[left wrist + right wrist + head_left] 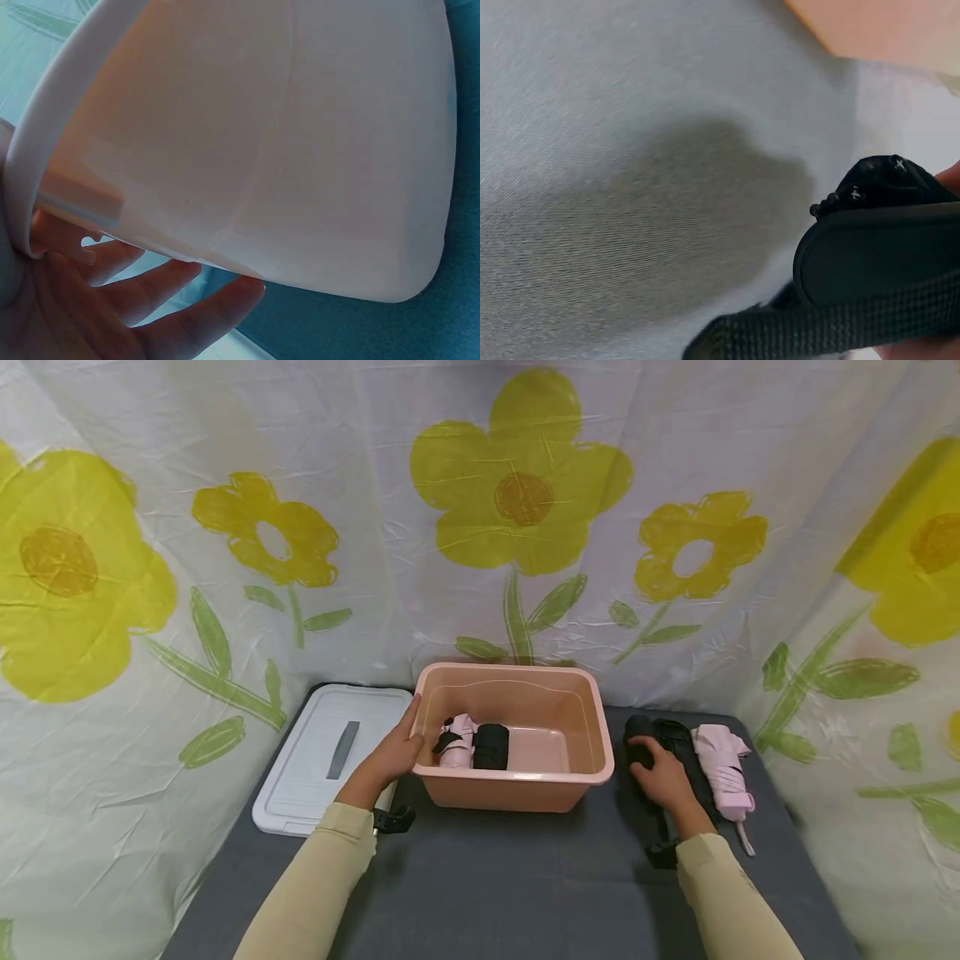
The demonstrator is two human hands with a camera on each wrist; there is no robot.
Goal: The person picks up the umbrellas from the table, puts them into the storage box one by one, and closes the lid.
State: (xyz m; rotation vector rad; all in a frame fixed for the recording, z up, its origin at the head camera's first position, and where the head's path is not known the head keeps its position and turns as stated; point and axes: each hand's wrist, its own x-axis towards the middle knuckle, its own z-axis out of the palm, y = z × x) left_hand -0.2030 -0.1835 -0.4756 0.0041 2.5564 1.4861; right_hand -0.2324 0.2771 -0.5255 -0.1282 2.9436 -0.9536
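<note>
My left hand (392, 756) grips the left rim of a peach plastic bin (495, 793); in the left wrist view its fingers (199, 315) lie against the bin's outer wall. Inside, at the left, a pink folded umbrella (459, 753) lies beside a black one (491, 747). To the bin's right, my right hand (663, 778) holds a black folding umbrella (640, 727). Its flat handle end and textured strap (832, 322) show close up in the right wrist view. Another black umbrella (677, 742) and a pink umbrella (722, 772) lie just right of that hand.
A white lid (300, 785) with a grey handle (343, 750) lies left of the bin. Dark grey cloth (510, 885) covers the table. A flower-printed curtain (375, 527) hangs behind it and along both sides.
</note>
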